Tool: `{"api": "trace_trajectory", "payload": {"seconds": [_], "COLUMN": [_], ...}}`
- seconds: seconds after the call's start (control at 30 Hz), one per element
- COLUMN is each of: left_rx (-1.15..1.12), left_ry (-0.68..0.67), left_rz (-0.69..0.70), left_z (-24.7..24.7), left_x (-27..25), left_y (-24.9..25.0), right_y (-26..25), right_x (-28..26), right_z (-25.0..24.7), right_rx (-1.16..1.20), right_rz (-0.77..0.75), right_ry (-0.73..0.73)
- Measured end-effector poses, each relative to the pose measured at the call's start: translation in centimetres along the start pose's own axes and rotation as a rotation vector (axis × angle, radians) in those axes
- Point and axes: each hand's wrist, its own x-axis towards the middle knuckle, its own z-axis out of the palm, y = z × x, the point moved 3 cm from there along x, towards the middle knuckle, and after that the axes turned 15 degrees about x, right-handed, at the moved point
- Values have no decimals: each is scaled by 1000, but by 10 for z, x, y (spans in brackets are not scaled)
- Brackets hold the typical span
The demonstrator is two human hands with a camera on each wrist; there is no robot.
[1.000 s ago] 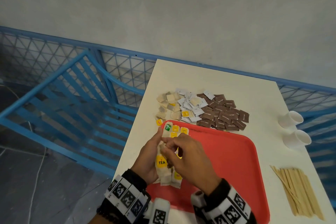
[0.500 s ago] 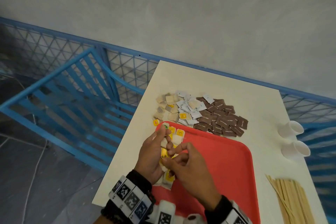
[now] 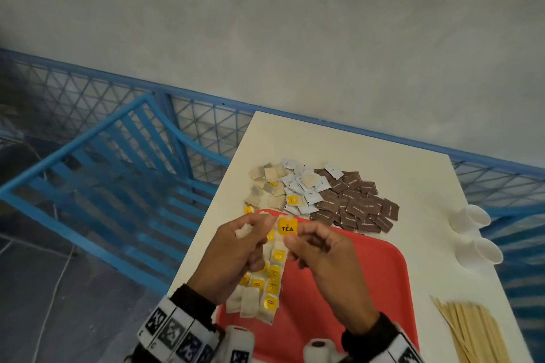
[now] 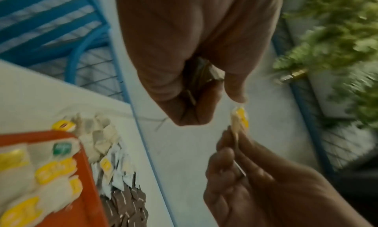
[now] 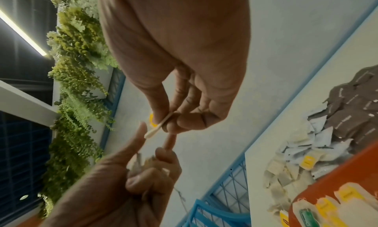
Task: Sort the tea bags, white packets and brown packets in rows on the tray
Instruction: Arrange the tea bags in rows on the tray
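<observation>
- The right hand (image 3: 327, 262) pinches a tea bag (image 3: 286, 227) by its yellow tag between thumb and fingertip, raised above the tray (image 3: 380, 268); judged, so it can be drawn free of the bunch.
- The left hand (image 3: 236, 253) is curled round several more tea bags, apparently as a reserve to feed from.
- A row of tea bags (image 3: 272, 280) lies along the tray's left side, tags up, close to the rim; little margin there against overhang.
- The rest of the red tray floor is bare; judged ample room for further rows.
- The white packets (image 3: 303, 191) and brown packets (image 3: 356, 206) lie heaped on the desk (image 3: 368, 156) just beyond the tray's far rim; not yet sorted.
</observation>
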Motion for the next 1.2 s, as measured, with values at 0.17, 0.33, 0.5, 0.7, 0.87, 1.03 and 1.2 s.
{"api": "trace_trajectory", "payload": {"seconds": [0.17, 0.33, 0.5, 0.7, 0.87, 1.03, 1.2], "left_rx": [199, 434, 503, 559, 678, 648, 637], "left_ry": [10, -59, -87, -105, -18, 133, 166], "left_rz": [149, 212, 255, 213, 55, -96, -161], "left_z": [4, -8, -17, -35, -70, -109, -126], "left_x": [-3, -6, -4, -4, -14, -28, -36], "left_y": [20, 32, 33, -2, -46, -69, -75], "right_y": [-11, -32, -35, -22, 28, 106, 161], "right_x": [2, 16, 25, 23, 25, 13, 12], "right_z": [3, 11, 23, 36, 21, 13, 26], "right_rx": [-146, -458, -521, -757, -921, -1104, -957], "right_rz": [-101, -196, -245, -290, -191, 170, 420], "right_ry": [-51, -175, -221, -229, -237, -430, -579]}}
